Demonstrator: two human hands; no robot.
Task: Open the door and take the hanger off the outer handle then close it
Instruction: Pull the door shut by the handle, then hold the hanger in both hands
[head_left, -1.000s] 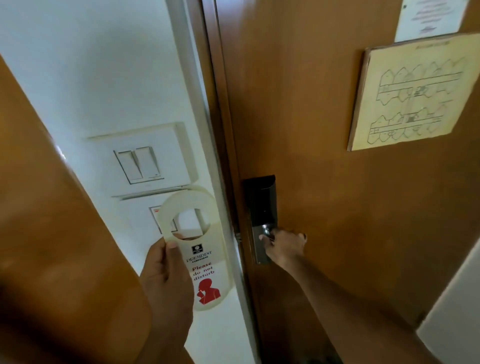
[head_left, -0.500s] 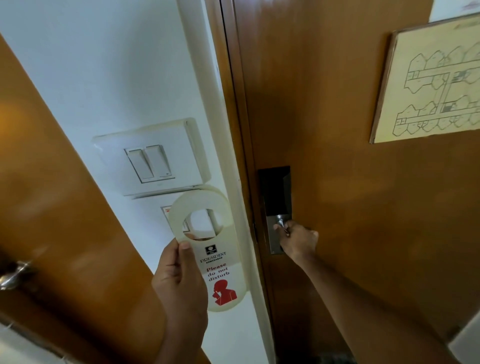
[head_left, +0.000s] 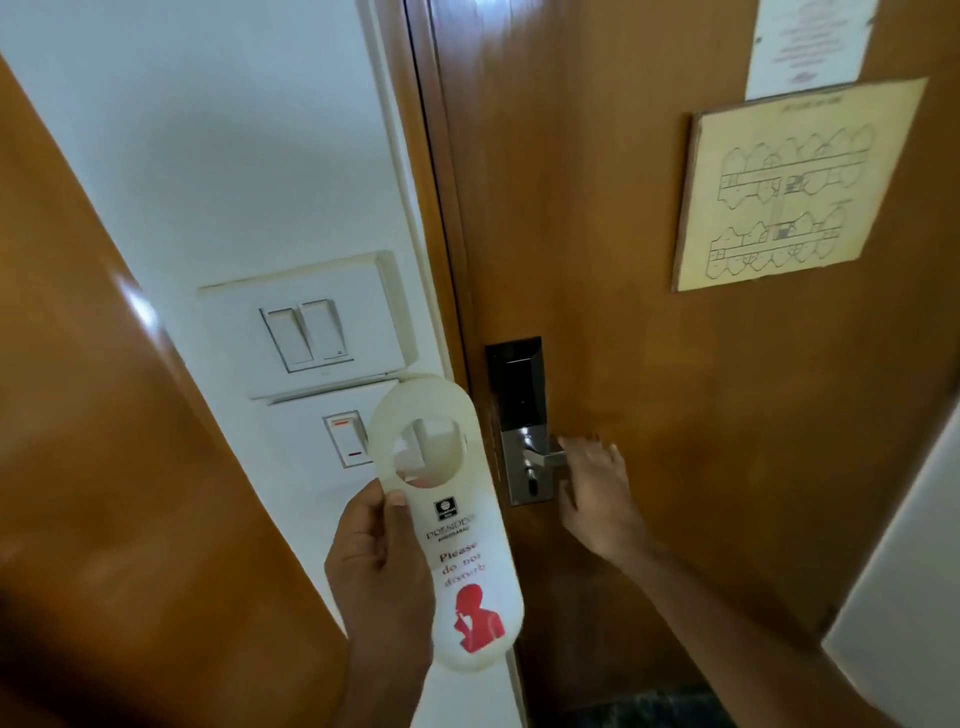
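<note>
Pinched upright in the left hand (head_left: 382, 564) is the white plastic do-not-disturb door hanger (head_left: 451, 525), while the right hand (head_left: 592, 486), fingers spread, is laid against the silver lever handle (head_left: 543, 457) of the brown wooden door (head_left: 597, 234), apparently closed, so little is judged left.

The left hand (head_left: 382, 566) holds the hanger (head_left: 449, 525) upright before the wall switches (head_left: 306, 332). The right hand (head_left: 597, 488), fingers spread, rests at the handle (head_left: 545, 457) of the shut door (head_left: 623, 260).

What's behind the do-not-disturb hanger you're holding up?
Behind the white plastic door hanger in the left hand: through its round hole, part of a white wall switch. Its solid body covers the wall and frame edge below.
</note>
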